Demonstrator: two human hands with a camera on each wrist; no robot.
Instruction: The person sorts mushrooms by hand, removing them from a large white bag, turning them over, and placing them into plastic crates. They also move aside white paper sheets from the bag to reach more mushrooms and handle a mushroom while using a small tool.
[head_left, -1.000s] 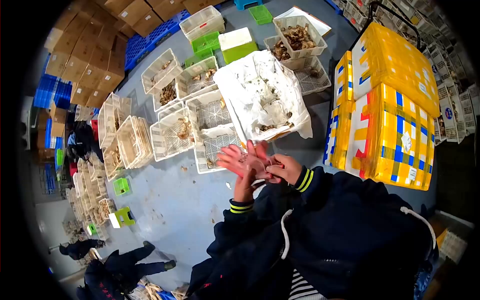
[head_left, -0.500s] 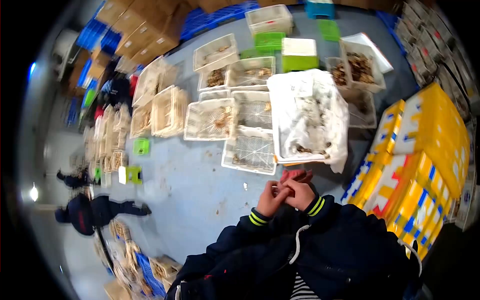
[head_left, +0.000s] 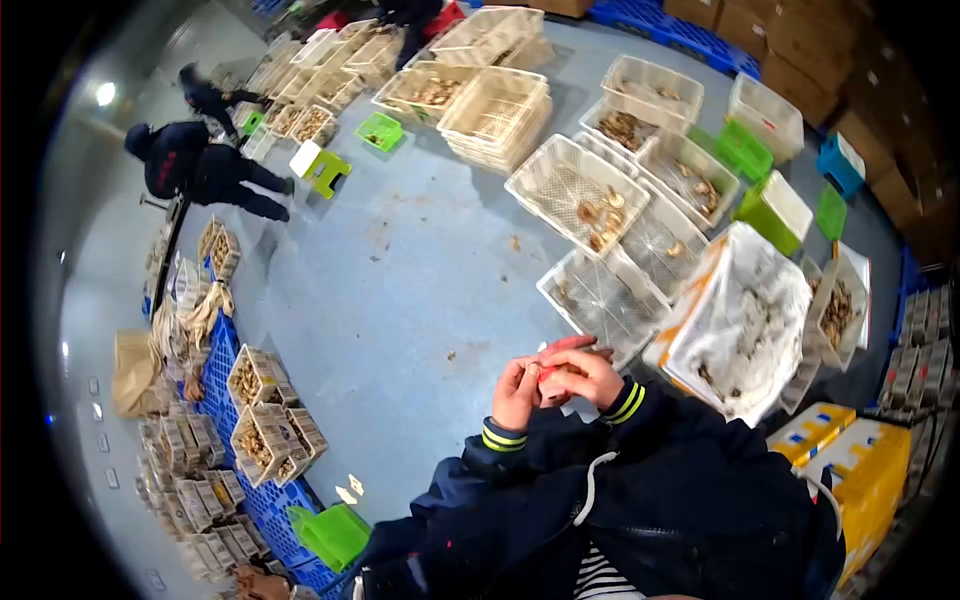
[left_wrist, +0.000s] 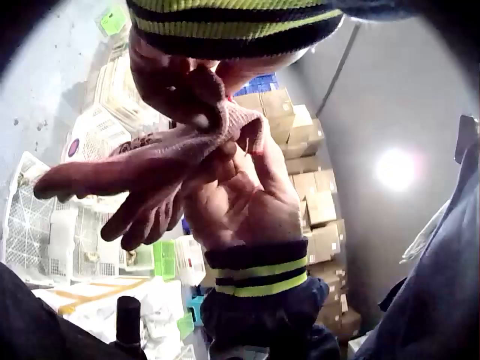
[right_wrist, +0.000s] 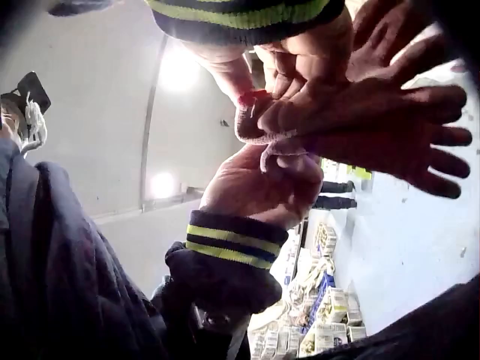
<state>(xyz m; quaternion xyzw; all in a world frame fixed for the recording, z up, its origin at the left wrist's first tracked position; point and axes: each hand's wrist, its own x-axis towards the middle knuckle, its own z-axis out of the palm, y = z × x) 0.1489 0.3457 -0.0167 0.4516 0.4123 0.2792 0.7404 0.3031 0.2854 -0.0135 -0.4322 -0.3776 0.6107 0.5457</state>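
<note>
Left grip [head_left: 514, 398]: pinching the cuff end of the glove, fingers curled.
Right grip [head_left: 590, 380]: pinching the same end from the other side, close against the left.
Pink glove [left_wrist: 161, 169]: held between both hands in front of the body, above the floor; knitted, with fingers hanging free beyond the grip. Cannot tell for certain whether doubled with a second one.
Sleeves [head_left: 505, 437]: dark, ringed with lime stripes at the wrists.
Lined box [head_left: 752, 315]: on the right just beyond the hands, draped inside with white plastic, scattered with dark bits.
Nearest mesh crate [head_left: 603, 305]: on the floor, just left of the lined box.
Crate of brown pieces [head_left: 585, 195]: behind the nearest mesh crate, among other pale crates.
Nested crates [head_left: 495, 118]: stacked farther off, toward the upper middle.
Yellow-wrapped boxes [head_left: 865, 475]: at the lower right.
Blue pallet [head_left: 268, 510]: at the lower left, beside filled crates and a green bin [head_left: 335, 535].
People [head_left: 205, 165]: dark-clothed, at the upper left, well apart from the hands.
Floor [head_left: 400, 280]: blue-grey, marked with small brown stains.
</note>
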